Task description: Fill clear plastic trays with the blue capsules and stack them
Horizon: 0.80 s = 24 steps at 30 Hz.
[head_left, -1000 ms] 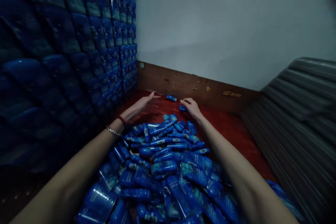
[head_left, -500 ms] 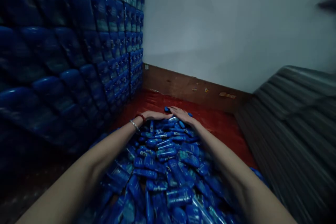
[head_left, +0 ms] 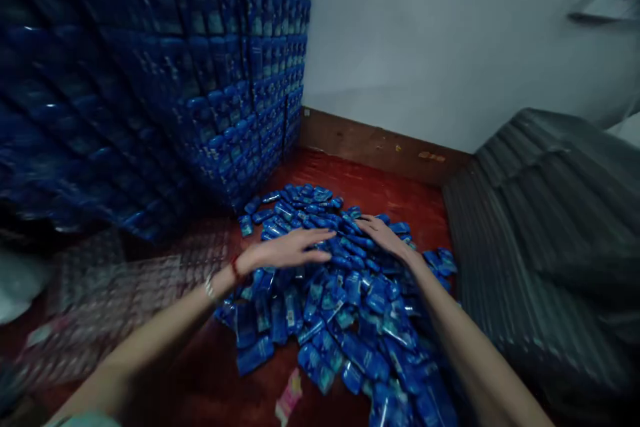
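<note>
A loose heap of small blue packets [head_left: 330,307] lies on the red floor [head_left: 380,190]. My left hand [head_left: 287,251] is stretched flat over the heap's upper left part, fingers extended and apart, a red cord and a thin bracelet on its wrist. My right hand [head_left: 383,235] rests palm down on the packets at the heap's far side, fingers spread. Neither hand grips a packet.
A tall wall of stacked blue packs [head_left: 165,73] rises at the left. Clear plastic trays [head_left: 125,287] lie on the floor at the lower left. A grey ribbed sheet [head_left: 540,227] slopes at the right. A pink scrap [head_left: 289,400] lies by the heap's near edge.
Both hands have drawn back toward me from the far corner, dragging packets with them. The view has pulled back and turned left, so the whole heap and the clear trays now show.
</note>
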{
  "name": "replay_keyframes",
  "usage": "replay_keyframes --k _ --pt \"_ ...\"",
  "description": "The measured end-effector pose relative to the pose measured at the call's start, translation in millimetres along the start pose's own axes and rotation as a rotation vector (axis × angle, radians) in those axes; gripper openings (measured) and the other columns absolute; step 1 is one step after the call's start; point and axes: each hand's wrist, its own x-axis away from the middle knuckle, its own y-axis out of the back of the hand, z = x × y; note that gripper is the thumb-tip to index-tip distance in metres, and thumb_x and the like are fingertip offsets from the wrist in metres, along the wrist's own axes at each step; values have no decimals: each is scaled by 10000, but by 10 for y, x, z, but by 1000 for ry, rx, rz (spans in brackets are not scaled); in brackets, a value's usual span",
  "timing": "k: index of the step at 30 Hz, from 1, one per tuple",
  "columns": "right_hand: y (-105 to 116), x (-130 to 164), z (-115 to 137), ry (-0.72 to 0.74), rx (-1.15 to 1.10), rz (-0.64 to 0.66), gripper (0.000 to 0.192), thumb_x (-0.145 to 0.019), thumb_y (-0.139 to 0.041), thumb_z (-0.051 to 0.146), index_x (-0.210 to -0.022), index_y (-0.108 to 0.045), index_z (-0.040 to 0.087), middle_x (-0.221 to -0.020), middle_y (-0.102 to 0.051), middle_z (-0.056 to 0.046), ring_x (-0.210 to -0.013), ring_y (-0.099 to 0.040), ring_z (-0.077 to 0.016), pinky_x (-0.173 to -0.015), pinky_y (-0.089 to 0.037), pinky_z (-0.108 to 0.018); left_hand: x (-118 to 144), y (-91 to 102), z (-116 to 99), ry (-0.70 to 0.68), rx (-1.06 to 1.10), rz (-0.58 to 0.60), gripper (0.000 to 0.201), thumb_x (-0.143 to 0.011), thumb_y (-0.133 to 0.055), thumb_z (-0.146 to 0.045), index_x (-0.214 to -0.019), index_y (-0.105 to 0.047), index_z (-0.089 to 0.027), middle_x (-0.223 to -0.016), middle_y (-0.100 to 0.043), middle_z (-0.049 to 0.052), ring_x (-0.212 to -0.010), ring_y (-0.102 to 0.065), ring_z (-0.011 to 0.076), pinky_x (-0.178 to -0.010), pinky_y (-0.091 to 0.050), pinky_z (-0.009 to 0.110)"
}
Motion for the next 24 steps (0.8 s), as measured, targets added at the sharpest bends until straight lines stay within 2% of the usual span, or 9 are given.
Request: replay_keyframes --k 2,5,8,10,13,16,18,21,24 --pt "-40 274 98 -2 120 -47 467 -908 -333 485 -1121 -660 228 -1336 -522 -56 -1282 -402 -264 -1094 -268 -465 656 -378 -69 109 -51 -20 763 -828 -434 -639 -1457 -154 -311 -1537 -161 55 -1407 -164 265 -1129 -142 474" --pt "-116 761 323 -80 259 -71 480 -923 -294 467 -1201 -610 235 -1403 -454 -60 -1355 -286 -301 -1083 -242 -550 1440 -1052 15 313 -173 -87 1114 -629 -574 -746 -1458 18 -297 -1539 3 141 -1399 -48 386 -1063 -143 628" --pt "-333 1390 651 -158 344 -147 519 -931 -242 494 -1375 -409 283 -1464 -363 -48 -1384 -220 -295 -1054 -204 -634 1804 -1605 186 499 -352 -280 1259 -532 -615 -774 -1457 50 -238 -1521 20 219 -1379 -13 451 -1008 -92 710" --pt "-602 1863 887 -167 396 -238 560 -929 -203 520 -1433 -284 288 -1503 -279 -46 -1395 -189 -277 -1045 -201 -644 1820 -1799 279 536 -439 -403 1210 -569 -585 -776 -1466 2 -213 -1519 -5 233 -1376 -4 460 -1004 -98 711" --pt "-1116 2498 1150 -228 526 -402 629 -913 -173 561 -1442 -276 235 -1508 -252 -104 -1397 -155 -318 -1012 -154 -700 1638 -1828 362 446 -476 -435 1067 -664 -485 -777 -1470 -71 -213 -1525 -54 215 -1382 -34 447 -1006 -88 711" --pt "-1527 2805 1234 -288 591 -498 617 -927 -139 509 -1437 -296 199 -1489 -279 -147 -1397 -134 -332 -1001 -97 -719 1402 -1702 376 370 -451 -399 1005 -704 -431 -776 -1470 -84 -226 -1532 -61 191 -1385 -37 437 -1002 -61 719" --pt "-1647 2770 1216 -309 587 -552 593 -938 -139 467 -1428 -317 186 -1475 -307 -157 -1399 -124 -328 -1004 -85 -717 1296 -1616 348 349 -405 -343 1011 -693 -441 -782 -1470 -90 -238 -1538 -52 171 -1386 -8 436 -1013 -79 705" --pt "-1625 2501 1133 -285 523 -651 569 -942 -204 449 -1411 -351 162 -1435 -369 -182 -1391 -142 -349 -991 -107 -727 1311 -1486 269 326 -308 -229 1097 -630 -499 -801 -1471 -71 -241 -1540 -56 162 -1385 12 437 -1024 -120 686" --pt "-1506 2260 1035 -206 432 -754 538 -932 -296 449 -1388 -396 181 -1388 -424 -204 -1343 -258 -399 -937 -158 -763 1615 -1234 241 298 -283 -305 906 -736 -527 -682 -1459 -183 -257 -1536 -136 137 -1397 -110 365 -1070 -181 595"
